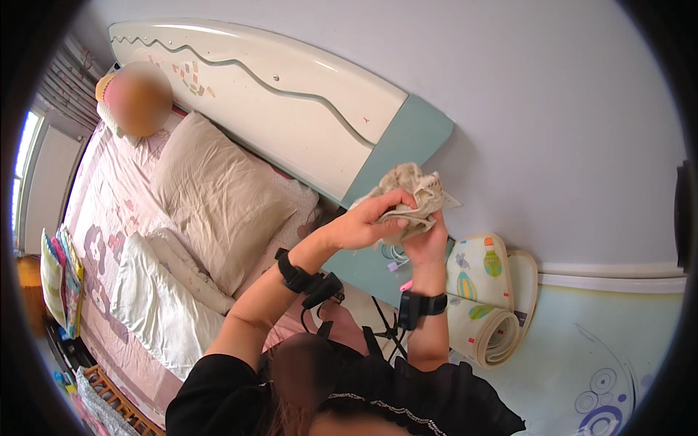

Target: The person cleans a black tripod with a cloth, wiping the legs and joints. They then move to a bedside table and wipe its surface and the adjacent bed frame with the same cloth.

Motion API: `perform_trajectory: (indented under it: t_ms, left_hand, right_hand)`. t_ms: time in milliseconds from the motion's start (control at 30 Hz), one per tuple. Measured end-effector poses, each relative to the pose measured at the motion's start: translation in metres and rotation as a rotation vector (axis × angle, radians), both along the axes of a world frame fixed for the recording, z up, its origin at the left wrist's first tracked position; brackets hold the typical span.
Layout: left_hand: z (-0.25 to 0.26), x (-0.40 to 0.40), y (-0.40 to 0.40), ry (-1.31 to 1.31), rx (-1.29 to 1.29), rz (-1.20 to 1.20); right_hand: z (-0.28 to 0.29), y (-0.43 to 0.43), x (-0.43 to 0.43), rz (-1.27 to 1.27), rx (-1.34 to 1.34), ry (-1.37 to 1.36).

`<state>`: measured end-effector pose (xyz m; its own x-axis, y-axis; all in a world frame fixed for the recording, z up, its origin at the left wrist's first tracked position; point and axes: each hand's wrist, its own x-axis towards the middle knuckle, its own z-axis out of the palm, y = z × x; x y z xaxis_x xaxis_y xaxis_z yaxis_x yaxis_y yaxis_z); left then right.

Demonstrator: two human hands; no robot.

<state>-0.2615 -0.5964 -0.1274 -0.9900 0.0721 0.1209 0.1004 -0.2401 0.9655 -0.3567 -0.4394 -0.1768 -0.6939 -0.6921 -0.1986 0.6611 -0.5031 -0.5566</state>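
A crumpled beige cloth (406,182) is bunched up between my two hands, in front of the corner of the headboard. My left hand (371,220) grips it from the left, fingers curled over its front and thumb pressed along the lower edge. Beneath and to the right, my right hand (428,240) holds the cloth from below; its fingers are mostly hidden behind the fabric. Under the hands is a teal bedside surface (354,267), on which a white cable with a plug (393,266) lies.
To the left, a bed (98,218) carries a beige pillow (218,201) and a white pillow (163,305). Its cream headboard (272,76) stands against the wall. A rolled patterned mat (491,338) leans at right. A black tripod-like stand (387,329) is near my body.
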Motion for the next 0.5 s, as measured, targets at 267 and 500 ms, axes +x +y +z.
perform_trajectory:
  t_ms: [267, 500]
  left_hand:
    - [-0.010, -0.018, -0.083, 0.095, -0.401, 0.558]
    - [-0.004, -0.049, -0.114, 0.357, -0.786, 0.876]
  right_hand:
    - [0.086, -0.041, -0.026, -0.454, 0.449, 0.850]
    - [0.079, -0.098, -0.069, -0.569, 1.016, 1.789]
